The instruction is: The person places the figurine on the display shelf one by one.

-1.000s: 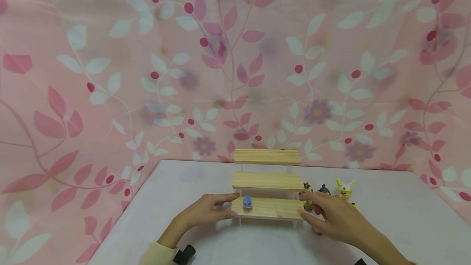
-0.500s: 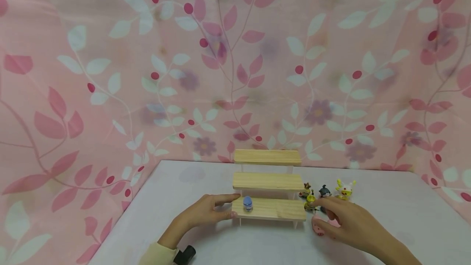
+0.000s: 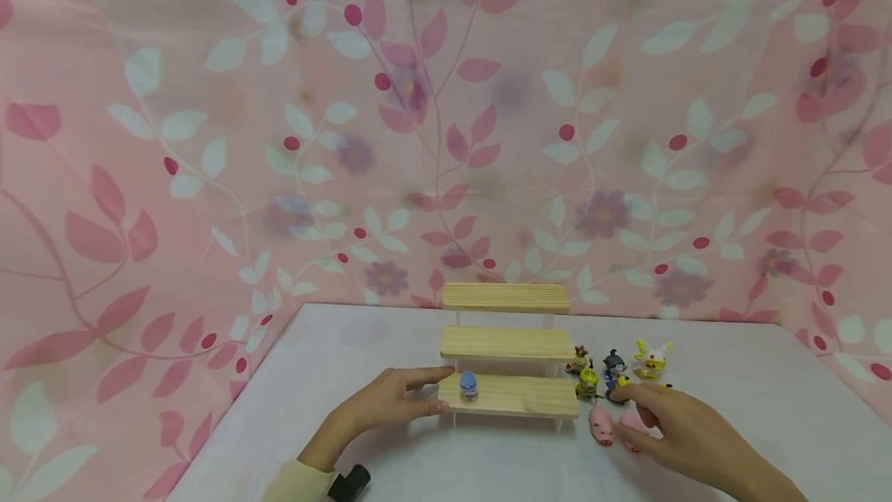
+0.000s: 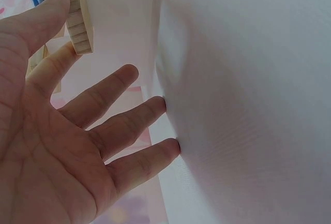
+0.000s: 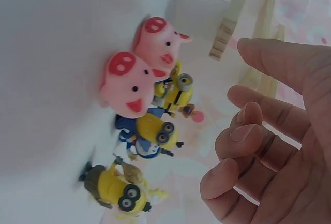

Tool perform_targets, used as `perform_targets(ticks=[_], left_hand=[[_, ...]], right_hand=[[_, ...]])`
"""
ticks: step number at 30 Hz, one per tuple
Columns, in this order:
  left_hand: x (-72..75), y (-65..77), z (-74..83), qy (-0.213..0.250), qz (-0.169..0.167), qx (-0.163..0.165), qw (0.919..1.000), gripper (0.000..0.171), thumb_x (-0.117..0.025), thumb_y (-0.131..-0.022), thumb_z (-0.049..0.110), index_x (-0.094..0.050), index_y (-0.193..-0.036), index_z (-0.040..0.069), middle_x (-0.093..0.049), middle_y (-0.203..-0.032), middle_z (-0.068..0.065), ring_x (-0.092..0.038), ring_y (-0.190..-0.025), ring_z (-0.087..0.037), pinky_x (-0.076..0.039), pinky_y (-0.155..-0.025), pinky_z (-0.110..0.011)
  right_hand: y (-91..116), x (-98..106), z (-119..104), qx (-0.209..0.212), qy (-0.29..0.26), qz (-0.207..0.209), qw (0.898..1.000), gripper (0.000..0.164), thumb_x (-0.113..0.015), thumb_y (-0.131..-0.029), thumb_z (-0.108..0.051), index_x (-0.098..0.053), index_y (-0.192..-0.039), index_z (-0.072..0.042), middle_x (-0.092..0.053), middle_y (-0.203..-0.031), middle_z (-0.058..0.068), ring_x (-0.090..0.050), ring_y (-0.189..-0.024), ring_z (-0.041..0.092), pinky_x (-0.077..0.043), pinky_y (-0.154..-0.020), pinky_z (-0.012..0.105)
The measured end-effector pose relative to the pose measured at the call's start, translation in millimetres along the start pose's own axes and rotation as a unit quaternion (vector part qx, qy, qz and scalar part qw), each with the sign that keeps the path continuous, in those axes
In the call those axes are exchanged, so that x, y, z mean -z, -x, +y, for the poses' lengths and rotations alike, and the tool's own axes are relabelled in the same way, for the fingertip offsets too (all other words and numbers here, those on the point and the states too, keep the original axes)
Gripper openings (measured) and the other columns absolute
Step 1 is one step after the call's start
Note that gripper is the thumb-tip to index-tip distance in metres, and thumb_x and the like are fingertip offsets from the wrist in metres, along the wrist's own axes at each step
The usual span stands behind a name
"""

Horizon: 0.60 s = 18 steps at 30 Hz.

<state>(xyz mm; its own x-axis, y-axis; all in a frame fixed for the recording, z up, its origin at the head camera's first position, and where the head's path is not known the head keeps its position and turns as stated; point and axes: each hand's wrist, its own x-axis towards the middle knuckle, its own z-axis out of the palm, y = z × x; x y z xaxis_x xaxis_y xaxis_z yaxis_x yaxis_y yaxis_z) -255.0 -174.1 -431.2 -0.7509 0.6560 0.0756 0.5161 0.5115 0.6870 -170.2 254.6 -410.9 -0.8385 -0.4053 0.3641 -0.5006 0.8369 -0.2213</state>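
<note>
A three-tier wooden display stand stands on the white table. My left hand holds the left end of its lowest board between thumb and index finger. In the left wrist view the other fingers are spread. A small blue-topped figurine stands near the left of that board. My right hand is over the right side of the table, fingers loosely bent and holding nothing. Nearest to it are two pink toy pigs. Beside the pigs are yellow minion figurines with goggle eyes.
Right of the stand, the toys form a close group, with a dark-haired figurine and a yellow-and-white figurine at its back. A pink floral cloth hangs behind the white table.
My right hand has let go of the stand's right end and moved right, over the toys, uncovering the pigs and figurines. The left hand and the stand stay nearly still.
</note>
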Motion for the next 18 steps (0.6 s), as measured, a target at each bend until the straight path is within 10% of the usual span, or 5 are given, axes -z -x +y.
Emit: perform_targets(ticks=[18], left_hand=[[-0.8, -1.5, -3.9, 0.000, 0.001, 0.008, 1.0000, 0.057, -0.065, -0.094, 0.048, -0.051, -0.146, 0.029, -0.051, -0.144, 0.005, -0.054, -0.126, -0.026, -0.043, -0.101, -0.054]], right_hand=[[8.9, -11.4, 21.4, -0.100, -0.008, -0.100, 0.990, 0.038, -0.073, -0.083, -0.055, -0.068, -0.107, -0.026, -0.039, -0.064, -0.013, -0.032, -0.054, 0.000, -0.026, -0.048, 0.022]])
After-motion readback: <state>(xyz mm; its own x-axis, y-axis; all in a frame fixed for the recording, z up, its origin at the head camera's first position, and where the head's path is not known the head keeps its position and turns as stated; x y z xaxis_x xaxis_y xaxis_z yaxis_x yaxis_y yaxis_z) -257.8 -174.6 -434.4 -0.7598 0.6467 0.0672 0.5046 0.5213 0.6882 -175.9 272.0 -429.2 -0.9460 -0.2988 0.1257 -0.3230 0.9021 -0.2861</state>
